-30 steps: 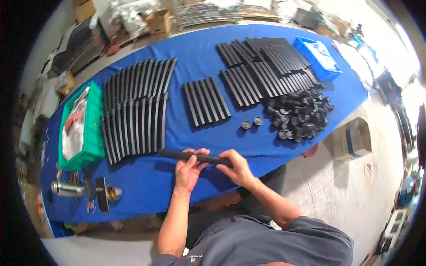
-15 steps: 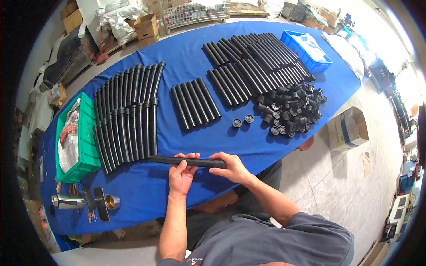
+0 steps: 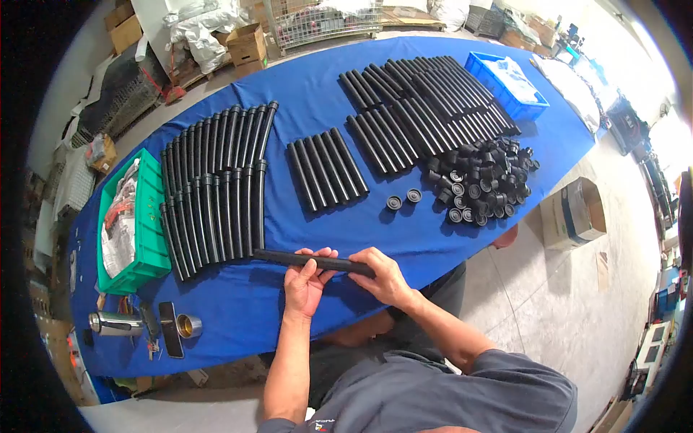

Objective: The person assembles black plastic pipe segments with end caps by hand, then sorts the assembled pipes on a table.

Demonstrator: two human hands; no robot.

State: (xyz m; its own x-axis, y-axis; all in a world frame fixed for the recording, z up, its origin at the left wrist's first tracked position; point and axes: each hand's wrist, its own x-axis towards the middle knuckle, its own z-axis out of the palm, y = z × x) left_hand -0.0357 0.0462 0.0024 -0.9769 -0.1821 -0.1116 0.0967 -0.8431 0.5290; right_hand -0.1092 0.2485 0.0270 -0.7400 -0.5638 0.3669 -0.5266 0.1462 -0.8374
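A black tube (image 3: 289, 258) lies crosswise above the table's front edge, held by both hands. My left hand (image 3: 307, 283) has its fingers and thumb around the tube's middle. My right hand (image 3: 382, 276) grips the tube's right end and covers it, so that end is hidden. To the left, two rows of black tubes with caps (image 3: 216, 209) lie side by side. Beyond my hands is a group of several tubes without visible caps (image 3: 328, 169). Two loose black caps (image 3: 403, 199) sit right of that group, beside a heap of caps (image 3: 480, 177).
More black tubes (image 3: 433, 94) lie at the back, near a blue bin (image 3: 538, 108). A green crate (image 3: 148, 267) stands at the left. A steel flask (image 3: 119, 324), a phone (image 3: 171, 330) and a metal cup (image 3: 189, 326) lie front left. A cardboard box (image 3: 559, 224) stands on the floor.
The whole view has shifted slightly, so the table's contents appear a little further right. Both hands keep hold of the tube, whose right end now tilts slightly more toward me.
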